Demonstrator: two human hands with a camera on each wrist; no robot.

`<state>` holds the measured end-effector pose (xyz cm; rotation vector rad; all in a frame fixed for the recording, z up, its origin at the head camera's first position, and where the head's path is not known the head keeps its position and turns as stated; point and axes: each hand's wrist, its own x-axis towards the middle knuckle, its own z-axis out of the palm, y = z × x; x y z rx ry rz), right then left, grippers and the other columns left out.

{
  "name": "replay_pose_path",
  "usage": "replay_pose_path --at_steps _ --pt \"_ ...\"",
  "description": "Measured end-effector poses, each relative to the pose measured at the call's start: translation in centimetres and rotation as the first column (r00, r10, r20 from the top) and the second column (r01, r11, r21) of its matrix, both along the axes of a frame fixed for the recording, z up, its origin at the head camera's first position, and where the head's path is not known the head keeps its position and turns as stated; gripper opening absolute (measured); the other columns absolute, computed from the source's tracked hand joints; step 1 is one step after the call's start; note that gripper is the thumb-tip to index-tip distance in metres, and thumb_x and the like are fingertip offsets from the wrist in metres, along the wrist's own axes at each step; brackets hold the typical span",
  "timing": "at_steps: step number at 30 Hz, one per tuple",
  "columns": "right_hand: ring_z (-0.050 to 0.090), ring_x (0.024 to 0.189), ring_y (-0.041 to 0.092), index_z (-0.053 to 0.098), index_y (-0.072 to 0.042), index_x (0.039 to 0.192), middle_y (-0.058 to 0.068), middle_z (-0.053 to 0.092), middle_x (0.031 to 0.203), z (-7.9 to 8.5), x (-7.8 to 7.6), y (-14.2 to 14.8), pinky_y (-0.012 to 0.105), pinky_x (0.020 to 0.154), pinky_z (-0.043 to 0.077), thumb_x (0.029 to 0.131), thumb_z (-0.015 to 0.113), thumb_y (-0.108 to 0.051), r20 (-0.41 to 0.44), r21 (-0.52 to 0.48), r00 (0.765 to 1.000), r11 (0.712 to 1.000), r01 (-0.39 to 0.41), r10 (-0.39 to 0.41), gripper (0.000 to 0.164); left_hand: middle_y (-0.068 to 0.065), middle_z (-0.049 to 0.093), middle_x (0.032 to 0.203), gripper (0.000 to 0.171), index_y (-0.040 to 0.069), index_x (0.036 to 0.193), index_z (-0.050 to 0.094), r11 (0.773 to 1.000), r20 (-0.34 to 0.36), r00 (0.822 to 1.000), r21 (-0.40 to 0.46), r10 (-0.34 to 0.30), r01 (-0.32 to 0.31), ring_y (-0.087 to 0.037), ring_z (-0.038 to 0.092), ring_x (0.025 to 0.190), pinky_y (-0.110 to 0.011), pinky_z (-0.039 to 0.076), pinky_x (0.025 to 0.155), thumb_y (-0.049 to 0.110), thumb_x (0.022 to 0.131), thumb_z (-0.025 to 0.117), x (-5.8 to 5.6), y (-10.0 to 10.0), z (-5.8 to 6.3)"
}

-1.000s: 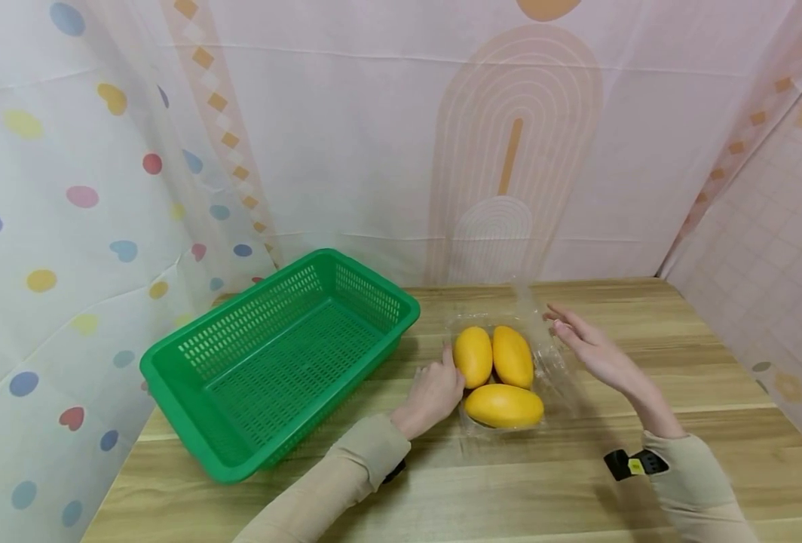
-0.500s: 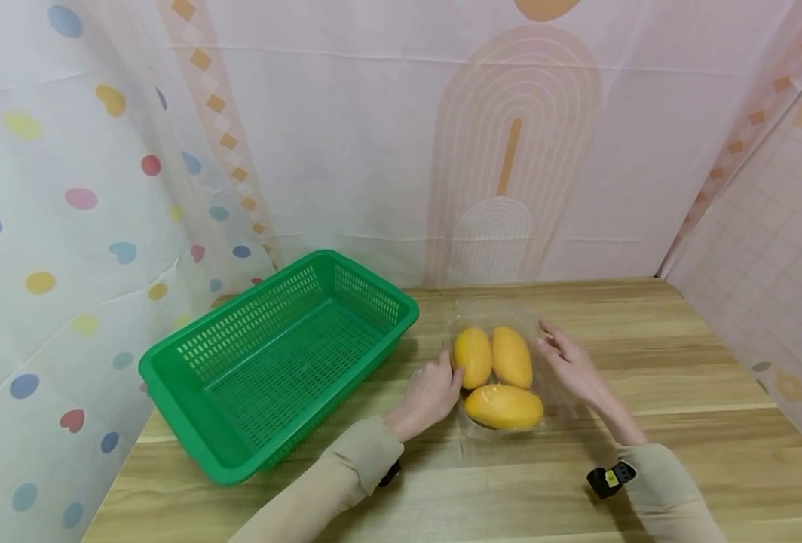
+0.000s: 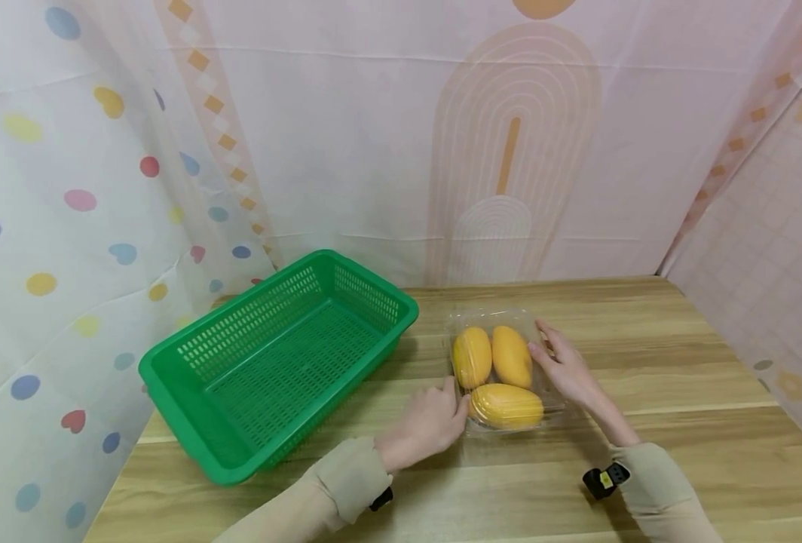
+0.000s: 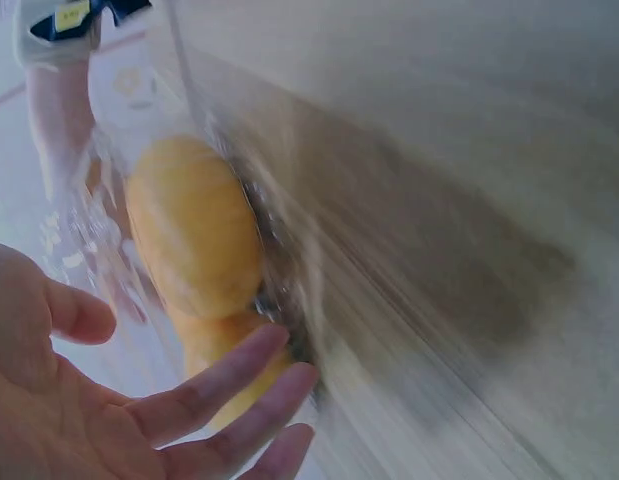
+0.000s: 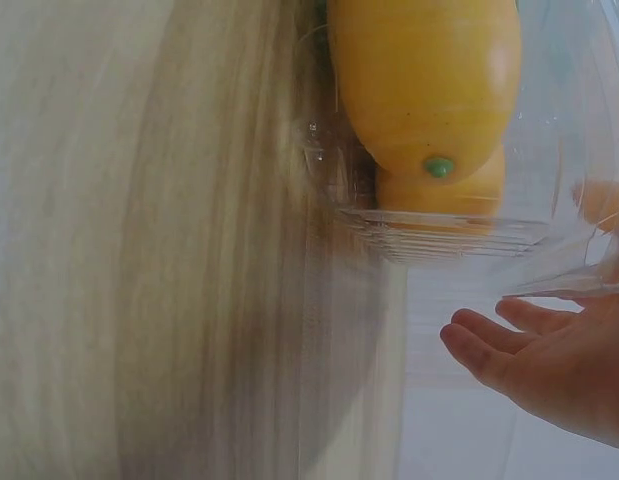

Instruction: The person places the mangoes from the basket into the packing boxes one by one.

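Three yellow mangoes lie in a clear plastic clamshell box [image 3: 491, 315], two side by side, one of which is a mango [image 3: 512, 356], and a third mango [image 3: 507, 407] across the near end. The clear lid lies over them. At the box's near left corner is my left hand [image 3: 427, 424], fingertips by its edge; in the left wrist view its fingers [image 4: 214, 390] are spread, with a mango [image 4: 194, 225] behind them. My right hand [image 3: 567, 368] touches the right side of the box with extended fingers. The right wrist view shows these fingers [image 5: 484, 345] beside the lid's edge.
A green perforated plastic basket [image 3: 367, 388] stands to the left on the wooden table [image 3: 652, 339]. Patterned curtains [image 3: 347, 151] hang behind and at both sides of the table.
The clear lid has swung from the right down over the mangoes. My right hand has moved left to the box. My left hand has slid toward the near left corner.
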<state>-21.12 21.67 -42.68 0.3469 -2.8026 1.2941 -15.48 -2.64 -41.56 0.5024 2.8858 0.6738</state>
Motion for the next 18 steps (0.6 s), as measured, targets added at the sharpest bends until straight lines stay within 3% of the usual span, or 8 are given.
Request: replay_pose_path --at_steps 1,6,10,12,14,16,18 --pt "0.039 0.129 0.050 0.021 0.004 0.148 0.029 0.027 0.150 0.0 0.0 -0.1 0.059 0.103 0.037 0.102 0.040 -0.030 0.001 0.003 1.000 1.000 0.003 -0.003 0.061 0.001 0.044 0.056 0.040 -0.004 0.112 0.053 1.000 0.002 1.000 -0.017 -0.001 0.001 -0.011 0.041 0.043 -0.023 0.034 0.039 0.032 0.101 0.038 0.3 0.1 0.1" --pt "0.040 0.128 0.050 0.021 0.004 0.149 0.029 0.029 0.149 0.1 0.1 -0.3 0.059 0.103 0.037 0.102 0.040 -0.029 0.001 0.010 1.000 1.000 0.018 -0.018 0.060 0.000 0.045 0.053 0.062 -0.012 0.132 0.043 0.999 0.083 0.997 -0.044 0.004 -0.001 -0.011 0.040 0.041 -0.022 0.031 0.037 0.039 0.097 0.044 1.7 0.3 0.5" --pt "0.042 0.127 0.049 0.021 0.003 0.149 0.029 0.029 0.149 0.1 0.1 -0.4 0.058 0.103 0.038 0.101 0.041 -0.029 0.002 0.013 1.000 1.000 0.024 -0.024 0.060 0.001 0.044 0.051 0.069 -0.014 0.138 0.035 0.999 0.171 0.985 0.034 0.012 -0.018 -0.008 0.036 0.037 -0.019 0.028 0.035 0.039 0.096 0.047 2.1 0.3 0.6" --pt "0.043 0.127 0.048 0.021 0.003 0.149 0.029 0.030 0.149 0.1 0.0 -0.4 0.059 0.102 0.038 0.102 0.040 -0.029 0.001 0.027 1.000 0.999 0.028 -0.028 0.061 0.003 0.043 0.052 0.056 -0.012 0.125 0.050 0.993 0.223 0.975 0.108 0.012 -0.037 -0.008 0.035 0.039 -0.020 0.028 0.036 0.036 0.096 0.047 2.0 0.2 0.5" --pt "0.044 0.126 0.048 0.021 0.003 0.149 0.029 0.030 0.149 0.1 0.0 -0.4 0.059 0.102 0.038 0.102 0.040 -0.029 0.003 0.038 0.999 0.999 0.034 -0.034 0.060 0.003 0.044 0.053 0.039 -0.005 0.101 0.060 0.981 0.275 0.961 0.185 0.003 -0.056 -0.009 0.036 0.042 -0.021 0.029 0.039 0.032 0.097 0.046 1.9 0.2 0.5" --pt "0.044 0.126 0.048 0.021 0.004 0.149 0.029 0.030 0.149 0.1 0.0 -0.5 0.059 0.101 0.038 0.102 0.040 -0.029 0.004 0.047 0.999 0.998 0.037 -0.038 0.060 0.002 0.048 0.055 0.031 0.006 0.081 0.058 0.967 0.310 0.951 0.244 -0.010 -0.069 -0.009 0.038 0.045 -0.022 0.031 0.041 0.029 0.097 0.045 1.7 0.2 0.3" --pt "0.045 0.126 0.047 0.021 0.004 0.149 0.029 0.030 0.149 0.2 0.1 -0.5 0.060 0.101 0.038 0.102 0.039 -0.031 0.006 0.052 0.999 0.998 0.038 -0.038 0.061 -0.001 0.055 0.058 0.030 0.012 0.074 0.055 0.959 0.320 0.947 0.275 -0.021 -0.072 -0.010 0.042 0.048 -0.023 0.033 0.044 0.027 0.097 0.044 1.6 0.2 0.2"
